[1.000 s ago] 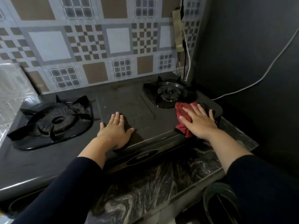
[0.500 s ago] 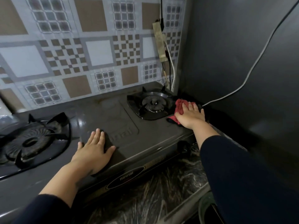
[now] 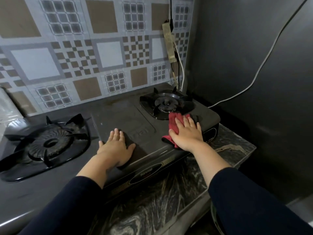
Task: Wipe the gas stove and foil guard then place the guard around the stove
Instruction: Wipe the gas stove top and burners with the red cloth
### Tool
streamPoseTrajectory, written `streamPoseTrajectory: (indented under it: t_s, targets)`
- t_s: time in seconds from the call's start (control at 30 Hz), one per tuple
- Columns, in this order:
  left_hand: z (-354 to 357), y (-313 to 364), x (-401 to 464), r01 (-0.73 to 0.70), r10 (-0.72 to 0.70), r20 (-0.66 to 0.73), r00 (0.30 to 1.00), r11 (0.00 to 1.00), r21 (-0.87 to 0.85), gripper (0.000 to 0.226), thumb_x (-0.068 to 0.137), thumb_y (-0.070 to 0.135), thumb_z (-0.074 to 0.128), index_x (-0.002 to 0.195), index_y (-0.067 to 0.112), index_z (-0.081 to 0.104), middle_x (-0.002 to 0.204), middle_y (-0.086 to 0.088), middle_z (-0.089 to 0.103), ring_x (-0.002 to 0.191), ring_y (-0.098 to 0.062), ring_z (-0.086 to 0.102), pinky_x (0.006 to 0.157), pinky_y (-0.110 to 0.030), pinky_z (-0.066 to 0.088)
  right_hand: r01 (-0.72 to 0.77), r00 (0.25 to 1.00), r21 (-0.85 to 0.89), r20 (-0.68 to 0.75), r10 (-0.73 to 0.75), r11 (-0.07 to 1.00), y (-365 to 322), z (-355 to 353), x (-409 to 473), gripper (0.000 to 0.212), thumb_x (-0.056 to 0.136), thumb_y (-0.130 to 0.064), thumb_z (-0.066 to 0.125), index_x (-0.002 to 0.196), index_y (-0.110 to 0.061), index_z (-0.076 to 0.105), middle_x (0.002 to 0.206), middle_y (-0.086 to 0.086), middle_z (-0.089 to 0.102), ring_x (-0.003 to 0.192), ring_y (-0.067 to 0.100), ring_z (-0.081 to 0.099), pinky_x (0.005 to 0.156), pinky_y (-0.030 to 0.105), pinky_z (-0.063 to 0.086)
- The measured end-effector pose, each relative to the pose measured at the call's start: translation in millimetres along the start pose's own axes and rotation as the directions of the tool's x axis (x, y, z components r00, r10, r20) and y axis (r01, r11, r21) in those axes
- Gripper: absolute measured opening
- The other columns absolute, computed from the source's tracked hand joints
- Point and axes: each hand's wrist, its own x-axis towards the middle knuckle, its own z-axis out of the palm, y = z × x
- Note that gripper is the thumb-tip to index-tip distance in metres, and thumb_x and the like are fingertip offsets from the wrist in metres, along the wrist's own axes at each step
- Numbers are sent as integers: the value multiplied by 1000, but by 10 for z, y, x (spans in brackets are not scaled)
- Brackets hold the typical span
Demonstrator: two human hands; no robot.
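A dark two-burner gas stove [image 3: 118, 116] sits on a marbled counter against a patterned tile wall. My left hand [image 3: 116, 147] lies flat, fingers together, on the stove's middle panel near the front edge. A red cloth [image 3: 173, 123] is pressed to the stove top under my right hand [image 3: 187, 134], just in front of the right burner [image 3: 166, 104]. The left burner [image 3: 49, 143] stands bare. A shiny foil guard [image 3: 7, 107] shows only as a sliver at the left edge.
A dark wall panel [image 3: 245, 65] rises close to the stove's right side, with a white cable [image 3: 264, 61] running across it. A taped strip and cords [image 3: 170, 43] hang in the corner. The marbled counter [image 3: 233, 150] extends in front and right.
My right hand has drawn the red cloth back from the stove's far right corner toward the front of the right burner. My left hand stays flat on the middle panel.
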Motion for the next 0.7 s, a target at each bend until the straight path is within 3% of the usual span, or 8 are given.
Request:
streamPoseTrajectory:
  t_s: [0.17,0.27,0.37,0.47,0.6,0.7]
  targets:
    - [-52,14,-5,-13,13,3,1000,999,50,79,95,57,27,151,10,-1,161,-5,-9,148,-23,-4,119,-50,9,144,990,-32,0,-144,989,-529,149,-158,68,91,-58,20,151,-28,6,161,3,-2,147,21,-11,118,46,-6]
    - [-162,-20,35,-42,47,-38,998,991,125,72,93,56,33,148,10,25,158,-8,21,143,-26,24,112,-46,27,172,985,-33,32,-171,985,-737,170,-148,67,92,-56,21,151,-30,4,161,1,-4,147,19,-12,118,45,-5]
    - [-294,-126,123,-72,83,-110,991,993,98,55,94,50,36,134,14,46,139,-8,48,126,-28,47,96,-43,42,232,972,-28,53,-230,972,-894,208,-137,63,93,-57,22,150,-36,2,161,-2,-7,147,17,-13,118,45,-5]
    - [-361,-252,280,-104,111,-150,982,993,59,54,96,43,38,141,14,37,146,-9,41,134,-29,40,105,-44,35,283,956,-19,85,-280,959,-1020,227,-70,60,93,-59,22,148,-44,2,161,-2,-11,147,18,-14,118,45,-6]
    - [-443,-445,556,-93,99,-129,987,994,52,66,98,38,36,152,9,10,161,-7,10,148,-23,8,120,-45,10,335,936,-13,123,-331,942,-1195,213,162,56,93,-59,21,145,-50,3,161,-3,-11,146,20,-16,118,46,-7]
    - [-563,-585,773,-110,115,-103,988,993,52,63,99,32,37,151,7,10,160,-9,10,148,-23,7,119,-44,8,387,917,-27,111,-382,921,-1374,232,418,55,94,-58,21,146,-48,6,161,-3,-9,146,19,-14,118,46,-7]
